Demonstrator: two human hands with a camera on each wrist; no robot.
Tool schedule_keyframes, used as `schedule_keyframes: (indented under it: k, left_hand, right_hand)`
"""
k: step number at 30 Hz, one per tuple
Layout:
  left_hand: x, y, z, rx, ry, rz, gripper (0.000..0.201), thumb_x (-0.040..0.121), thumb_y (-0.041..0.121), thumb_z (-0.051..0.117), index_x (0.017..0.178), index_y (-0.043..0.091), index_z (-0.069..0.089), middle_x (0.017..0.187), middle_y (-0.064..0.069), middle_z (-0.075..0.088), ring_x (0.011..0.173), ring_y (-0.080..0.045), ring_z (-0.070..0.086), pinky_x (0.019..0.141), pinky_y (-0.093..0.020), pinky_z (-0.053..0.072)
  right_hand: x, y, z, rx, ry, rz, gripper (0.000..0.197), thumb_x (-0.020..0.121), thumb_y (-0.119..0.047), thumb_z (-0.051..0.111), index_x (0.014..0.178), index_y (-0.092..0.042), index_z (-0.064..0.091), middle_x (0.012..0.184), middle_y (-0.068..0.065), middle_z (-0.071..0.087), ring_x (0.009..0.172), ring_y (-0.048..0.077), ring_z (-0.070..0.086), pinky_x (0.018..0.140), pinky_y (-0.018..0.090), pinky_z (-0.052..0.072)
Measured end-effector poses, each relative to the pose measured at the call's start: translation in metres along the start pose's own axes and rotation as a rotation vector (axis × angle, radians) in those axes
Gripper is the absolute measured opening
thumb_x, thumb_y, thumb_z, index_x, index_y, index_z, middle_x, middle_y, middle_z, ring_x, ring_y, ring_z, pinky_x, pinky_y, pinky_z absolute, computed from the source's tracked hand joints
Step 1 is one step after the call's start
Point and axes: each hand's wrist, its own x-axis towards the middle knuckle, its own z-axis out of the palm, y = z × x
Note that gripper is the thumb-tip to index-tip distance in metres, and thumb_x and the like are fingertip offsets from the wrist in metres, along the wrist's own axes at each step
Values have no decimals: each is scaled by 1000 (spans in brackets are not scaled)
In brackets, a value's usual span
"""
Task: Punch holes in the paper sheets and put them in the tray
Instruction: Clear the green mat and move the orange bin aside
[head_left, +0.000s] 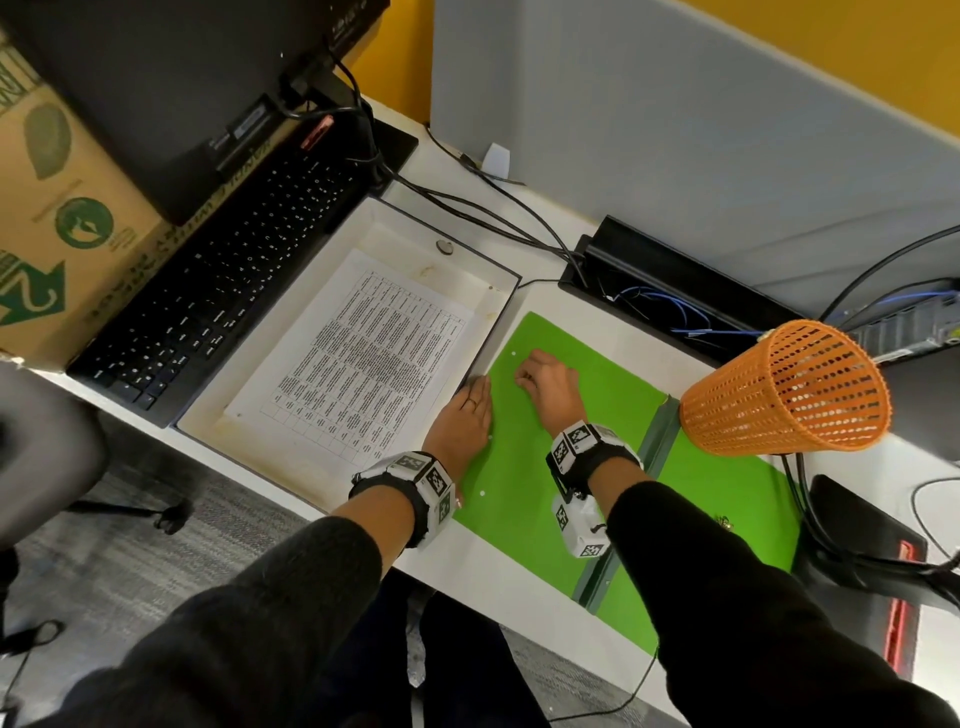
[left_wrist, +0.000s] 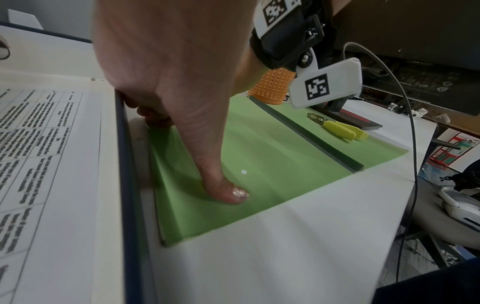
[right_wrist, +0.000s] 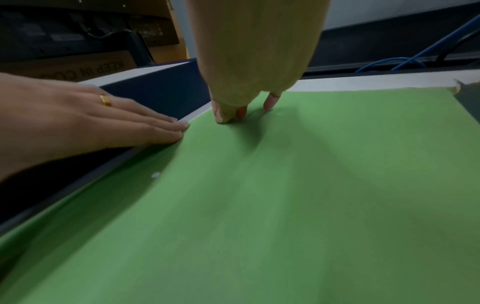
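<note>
**Green sheet being worked loose at the tray's edge**

A green paper sheet (head_left: 524, 467) is lying flat on the white worktop (head_left: 524, 244), its left edge just beside the dark outer wall of the tray (head_left: 498, 306). Small punched holes are showing along that edge. A printed sheet (head_left: 358, 353) is already lying in the tray. The yellow-handled hole punch (left_wrist: 337, 127) is resting on the far part of the green folder (head_left: 737, 499), beyond its dark spine — untouched by either hand.

The left hand (head_left: 462, 421) is being held flat, fingers straight and together, at the sheet's left edge against the tray wall; the thumb is pressing down on the green surface. Nothing is being gripped by it. The right hand (head_left: 550, 387) is being held with fingertips (right_wrist: 226, 116) curled down onto the sheet near its far left corner; whether paper is actually being pinched cannot be told.

The step in hand is judged to be the lifting of the punched sheet for transfer into the tray. For this to be done well, only the top sheet should be separated at the corner, the sheet supported by both hands to avoid creasing, lifted clear of the tray wall, and laid squarely on the printed sheet.
</note>
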Motion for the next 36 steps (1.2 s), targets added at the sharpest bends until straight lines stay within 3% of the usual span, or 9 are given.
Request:
schedule_keyframes:
  k: [3,5,15,18,22,25,27,32,36]
  left_hand:
    - [0,0,0,1,3,-2,81,98,39,37,147,-12,-1,155,-30,-2,146,-41,1,120,-43,5]
    - [1,0,0,9,0,-1,80,98,38,37,148,-11,-1,155,-30,-2,146,-41,0,120,-43,4]
    - [1,1,0,14,-16,1,80,99,37,37,147,-12,-3,155,-30,-3,146,-41,-1,120,-44,3]
    - [1,1,0,11,-19,-7,80,98,38,38,148,-11,-3,156,-30,-4,146,-40,-1,120,-44,3]
    - [2,5,-4,61,-48,-23,76,99,32,40,148,-10,0,155,-30,-2,146,-41,0,120,-45,4]
    - [6,16,-9,155,-87,-77,72,98,33,44,149,-7,11,156,-29,8,144,-43,7,119,-49,8]
    - [11,24,-15,204,-114,-106,64,101,31,38,149,-5,15,155,-27,13,144,-44,11,119,-50,11]
    - [17,32,-30,293,-214,-96,61,102,32,32,148,-6,17,155,-27,16,144,-43,13,117,-48,16]
    - [17,33,-37,301,-240,-98,65,101,39,29,149,-3,15,156,-26,13,145,-42,10,118,-49,14]
  right_hand:
    - [0,-1,1,-88,-26,-38,9,87,-4,54,84,-5,63,97,10,60,89,27,56,75,34,29]
    - [-1,-2,2,-125,-35,-52,8,86,-1,54,85,-5,61,98,10,59,89,28,54,75,33,27]
    - [-5,-3,2,-261,-104,-48,28,85,14,44,108,-1,50,117,18,49,106,28,46,77,41,36]
    - [-7,-4,-9,-227,-94,5,30,88,12,35,114,-2,44,122,20,46,111,31,44,85,45,39]
    - [-3,4,-44,-192,-10,21,28,88,11,34,107,-6,44,110,18,49,100,28,48,90,44,40]
    - [-1,17,-88,-133,113,27,22,85,12,36,89,-7,46,87,19,50,77,29,48,68,40,34]
    - [-3,28,-121,-71,193,70,20,85,9,38,81,-9,43,78,16,48,68,28,45,60,40,32]
    - [-26,66,-189,7,414,143,7,86,1,46,88,-1,52,82,19,60,73,33,55,66,42,44]
    - [-57,106,-227,38,517,315,6,83,3,53,88,2,56,79,16,62,70,25,53,63,30,39]
